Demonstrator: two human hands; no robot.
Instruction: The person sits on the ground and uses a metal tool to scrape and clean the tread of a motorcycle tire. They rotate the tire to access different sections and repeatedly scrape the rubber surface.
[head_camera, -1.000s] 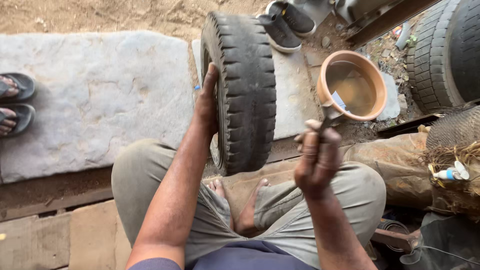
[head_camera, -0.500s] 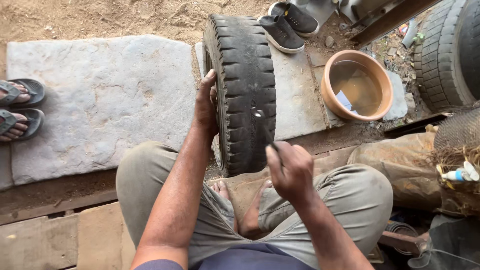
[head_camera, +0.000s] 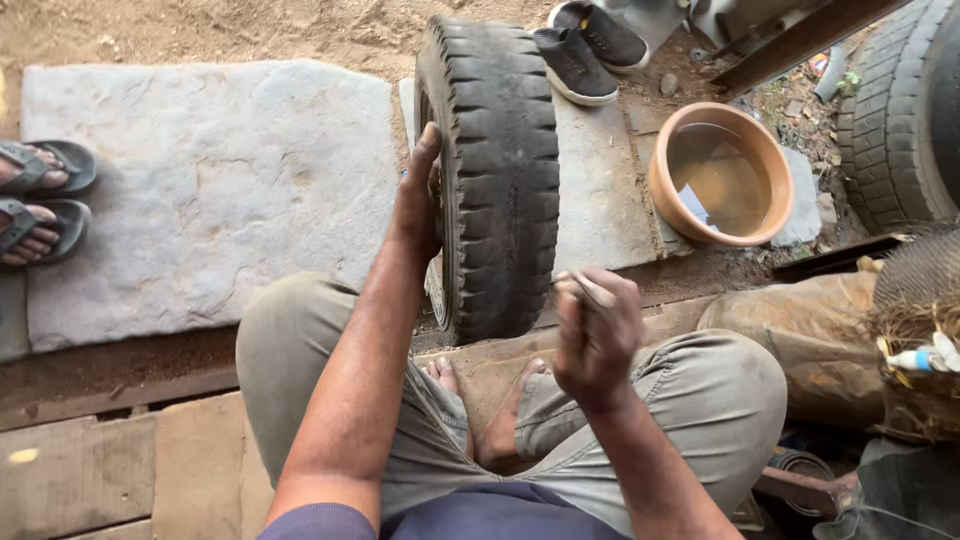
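While standing upright on the grey stone slab (head_camera: 200, 190), worn black rubber tyre (head_camera: 495, 170) is steadied by left hand (head_camera: 418, 200); right hand (head_camera: 597, 325), near, grip closed around thin metal tool (head_camera: 580, 285).

Left hand (head_camera: 418, 205) reaches forward with flat palm pressed sideways; right hand (head_camera: 597, 325) is raised, fingers pinched together.

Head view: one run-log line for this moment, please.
left hand: steadies upright tyre | right hand: grips thin tool by tread | water basin: right
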